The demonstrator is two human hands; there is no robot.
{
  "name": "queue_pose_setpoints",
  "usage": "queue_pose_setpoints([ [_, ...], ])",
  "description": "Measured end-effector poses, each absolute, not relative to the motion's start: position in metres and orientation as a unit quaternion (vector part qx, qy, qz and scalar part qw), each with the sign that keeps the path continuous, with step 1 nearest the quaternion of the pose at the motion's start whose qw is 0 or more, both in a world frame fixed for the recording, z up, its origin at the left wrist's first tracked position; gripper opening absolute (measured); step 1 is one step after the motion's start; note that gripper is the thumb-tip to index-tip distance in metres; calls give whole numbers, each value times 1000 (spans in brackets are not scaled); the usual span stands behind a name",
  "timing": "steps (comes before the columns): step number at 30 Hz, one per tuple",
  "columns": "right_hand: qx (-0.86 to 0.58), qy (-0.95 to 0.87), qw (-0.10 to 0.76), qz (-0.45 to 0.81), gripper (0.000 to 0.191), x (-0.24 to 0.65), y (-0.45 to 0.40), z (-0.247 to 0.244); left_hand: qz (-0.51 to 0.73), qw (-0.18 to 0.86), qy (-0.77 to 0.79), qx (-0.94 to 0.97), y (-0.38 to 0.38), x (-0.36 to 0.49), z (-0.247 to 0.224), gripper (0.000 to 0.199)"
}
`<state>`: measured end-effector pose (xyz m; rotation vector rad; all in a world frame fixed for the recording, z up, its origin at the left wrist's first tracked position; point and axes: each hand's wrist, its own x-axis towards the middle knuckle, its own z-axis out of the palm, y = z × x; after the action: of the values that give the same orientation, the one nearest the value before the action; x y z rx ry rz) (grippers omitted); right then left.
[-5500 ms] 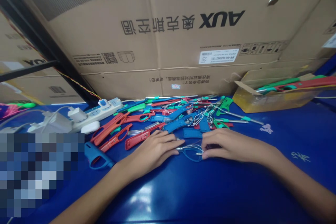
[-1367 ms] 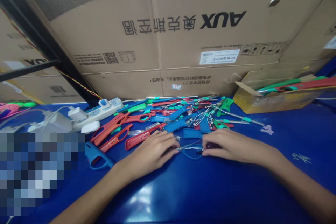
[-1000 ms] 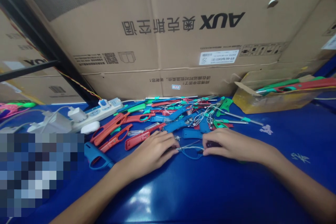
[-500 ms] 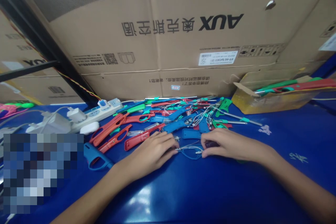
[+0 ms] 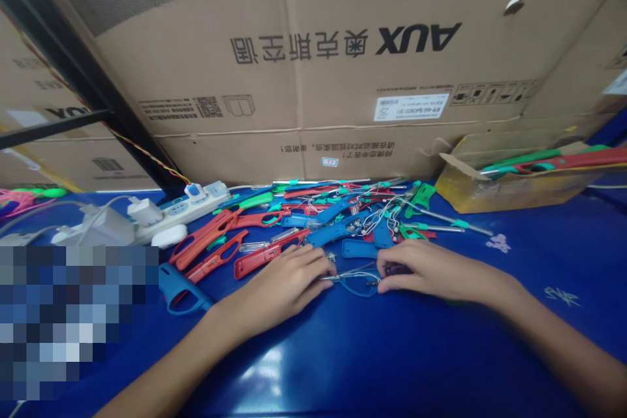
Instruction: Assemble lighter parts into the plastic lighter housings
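Between my hands is an opened blue stick lighter, its handle loop low on the table and thin white wires running across it. My left hand is closed on its left end, where a bit of metal shows at the fingertips; the palm hides the rest. My right hand wraps round a dark handle, seemingly of a screwdriver, with a thin shaft toward the left hand. Its fingertips also touch the wires' right end. Just behind lies a blue lighter shell half.
A heap of red, blue and green lighter parts with metal tubes lies behind my hands. A blue handle shell is at the left, near a white power strip. At the right stands a taped carton of lighters. Large cardboard rises behind.
The whole view has shifted slightly. Both hands keep nearly the same place and grip, with only a small shift of the wires at the right fingertips.
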<state>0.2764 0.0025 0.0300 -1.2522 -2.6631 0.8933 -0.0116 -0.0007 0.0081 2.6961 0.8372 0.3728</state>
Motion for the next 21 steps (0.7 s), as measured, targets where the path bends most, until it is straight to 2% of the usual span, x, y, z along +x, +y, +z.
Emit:
queue_pose_setpoints([
  [21,-415,-863,30,287,33,277,2,30,116,131,295,939,-3,-14,13,12],
])
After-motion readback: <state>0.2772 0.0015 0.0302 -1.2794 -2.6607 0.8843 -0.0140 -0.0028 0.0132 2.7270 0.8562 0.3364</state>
